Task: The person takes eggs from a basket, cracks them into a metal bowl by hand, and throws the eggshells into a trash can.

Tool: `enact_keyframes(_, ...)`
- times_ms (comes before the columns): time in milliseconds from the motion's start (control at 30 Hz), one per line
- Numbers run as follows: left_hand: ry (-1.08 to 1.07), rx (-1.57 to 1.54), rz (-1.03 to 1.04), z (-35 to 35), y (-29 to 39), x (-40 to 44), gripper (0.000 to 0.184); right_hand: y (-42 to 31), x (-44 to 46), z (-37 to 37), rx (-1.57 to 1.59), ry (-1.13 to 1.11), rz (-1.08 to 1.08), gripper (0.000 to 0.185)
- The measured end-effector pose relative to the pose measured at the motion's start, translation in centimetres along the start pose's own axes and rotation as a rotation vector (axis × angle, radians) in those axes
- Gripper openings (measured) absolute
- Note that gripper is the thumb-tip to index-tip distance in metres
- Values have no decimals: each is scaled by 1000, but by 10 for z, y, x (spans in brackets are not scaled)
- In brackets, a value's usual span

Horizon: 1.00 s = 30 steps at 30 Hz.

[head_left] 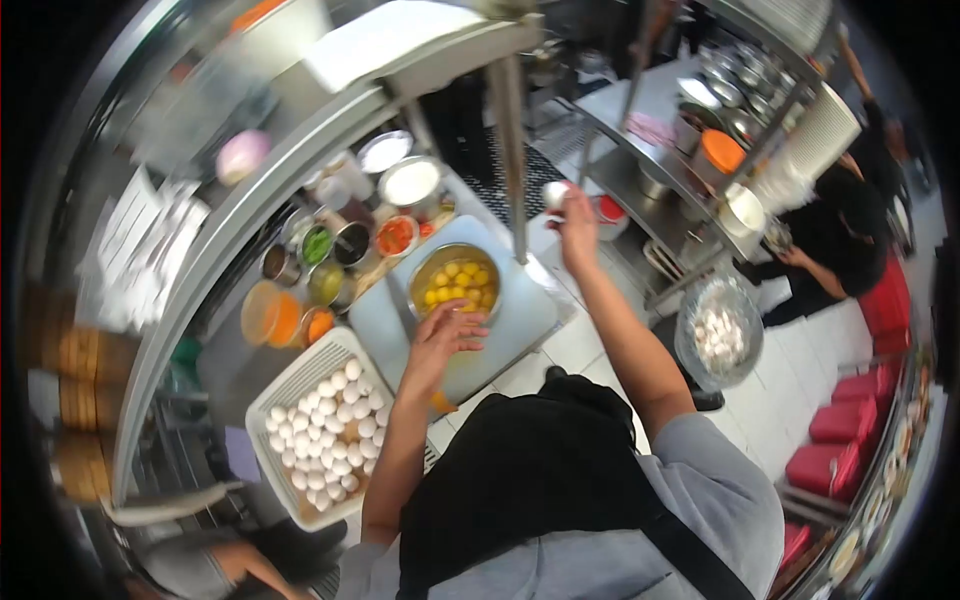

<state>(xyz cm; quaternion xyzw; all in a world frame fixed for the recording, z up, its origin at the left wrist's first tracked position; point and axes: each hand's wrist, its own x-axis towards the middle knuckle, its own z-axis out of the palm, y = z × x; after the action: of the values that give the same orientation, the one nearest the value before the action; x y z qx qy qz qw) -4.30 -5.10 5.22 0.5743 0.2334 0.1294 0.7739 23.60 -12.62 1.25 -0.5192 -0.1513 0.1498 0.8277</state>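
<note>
A metal bowl [412, 291] holding several yolks [462, 283] stands on a pale blue cutting board [520, 325]. My left hand [447, 335] is over the near rim of the bowl, its fingers spread and nothing in them. Away to the right of the board, my right hand [577, 228] is raised with a white eggshell [556, 195] between thumb and fingers. Left of my left forearm, a white plastic basket [262, 430] holds several white eggs [330, 430].
Behind the board stand containers of chopped green [317, 244] and red food [396, 236]. A metal frame [510, 150] rises beyond. On the right are a lined bin of shells [718, 335], a steel shelf [650, 150] and a crouching person [835, 235]. Another person's arm [255, 568] shows lower left.
</note>
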Motion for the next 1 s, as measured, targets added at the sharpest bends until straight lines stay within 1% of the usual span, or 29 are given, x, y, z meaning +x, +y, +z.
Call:
enact_keyframes(67,3,23,17,-7,-8,-10,41,2,10,-2,-165,52,-98,38)
enact_keyframes(100,19,18,15,-10,-13,-14,38,4,10,-3,-302,-11,-185,39)
enact_keyframes(133,45,16,17,-12,-15,-14,34,9,10,-4,-356,-121,-120,40)
enact_keyframes(167,61,4,15,-13,-17,-13,32,10,6,-3,-490,-179,-91,43)
enact_keyframes(200,68,-15,7,-13,-20,-12,29,17,13,-13,-421,-217,-71,43)
enact_keyframes(267,88,29,10,-11,-17,-8,28,6,11,-14,-232,-87,86,40)
enact_keyframes(300,131,13,31,-12,-11,-9,28,7,12,-20,-173,-32,104,39)
enact_keyframes(333,142,84,50,-8,-2,-8,29,3,3,-21,-190,31,71,40)
enact_keyframes(367,136,157,62,-7,4,-5,30,9,-5,-29,-216,-64,134,42)
enact_keyframes(400,121,148,72,-12,3,-1,30,11,-6,-43,-251,-132,189,45)
enact_keyframes(433,146,186,171,-15,-5,9,32,-8,-34,-23,-328,-184,258,43)
enact_keyframes(467,133,210,262,-11,-12,22,34,-15,-54,-16,-554,-338,272,42)
enact_keyframes(500,155,385,292,-12,-6,28,38,-16,-71,1,-354,-415,339,39)
enact_keyframes(533,106,296,297,-13,-3,35,39,-16,-85,15,-479,-489,226,37)
enact_keyframes(567,137,291,248,-7,14,30,38,-10,-92,27,-378,-579,187,33)
enact_keyframes(600,138,330,294,-10,14,34,39,-20,-92,43,-385,-635,201,26)
enact_keyframes(633,126,436,325,-15,15,38,41,-21,-95,56,-350,-633,244,25)
enact_keyframes(667,124,446,333,-16,17,39,41,-21,-97,69,-306,-643,289,27)
enact_keyframes(733,115,343,240,-18,20,35,40,-12,-98,79,-261,-633,275,27)
enact_keyframes(800,118,333,288,-28,12,43,37,-3,-93,81,-328,-731,200,28)
enact_keyframes(833,161,358,226,-29,8,42,34,-3,-90,79,-417,-751,230,31)
enact_keyframes(867,202,379,165,-31,5,44,32,-4,-88,76,-421,-756,232,31)
enact_keyframes(900,207,375,165,-30,5,44,32,-12,-88,76,-537,-790,206,32)
enact_keyframes(933,232,333,104,-31,5,45,32,-15,-88,76,-652,-824,179,34)
enact_keyframes(967,257,290,42,-32,5,45,32,-14,-89,76,-654,-831,180,34)
enact_keyframes(1000,260,286,39,-35,2,48,32,-12,-90,74,-677,-877,34,34)
